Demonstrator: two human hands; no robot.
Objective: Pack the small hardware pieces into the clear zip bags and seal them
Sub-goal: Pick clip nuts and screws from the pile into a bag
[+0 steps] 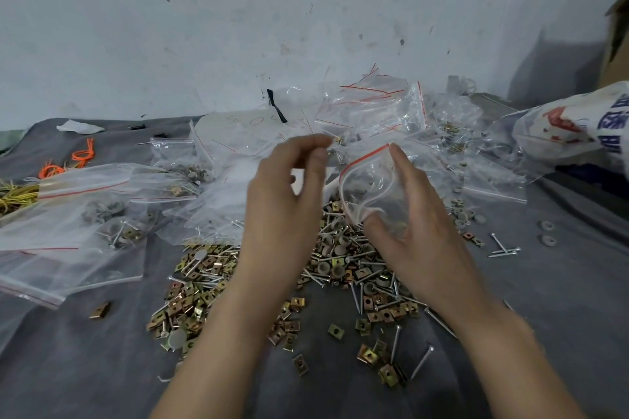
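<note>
Head view showed, at the far left of the grey tabletop [561,282], several filled bags [85,214] lying flat, probably put aside there so they would not mix with the loose stock. Next came the heap of hardware pieces [211,282]: brass-coloured square clips, silver screws and grey round caps, spread close to the person so that both hands could reach them easily. The left hand [286,201] was raised above this heap with fingers curled and thumb and forefinger drawn together as for a pinch; I could not tell if a piece was between them. It was very near the mouth of the zip bag [371,180], which I judged was being filled. This bag was clear and crinkled, with a red strip [364,158] along its open mouth, and some dim pieces seemed to be inside already. It was held in the air over the heap, tilted toward the left hand. The right hand [418,235] gripped it, thumb in front and fingers behind, which kept the mouth open. Further right, a few loose screws [503,250] lay apart.
</note>
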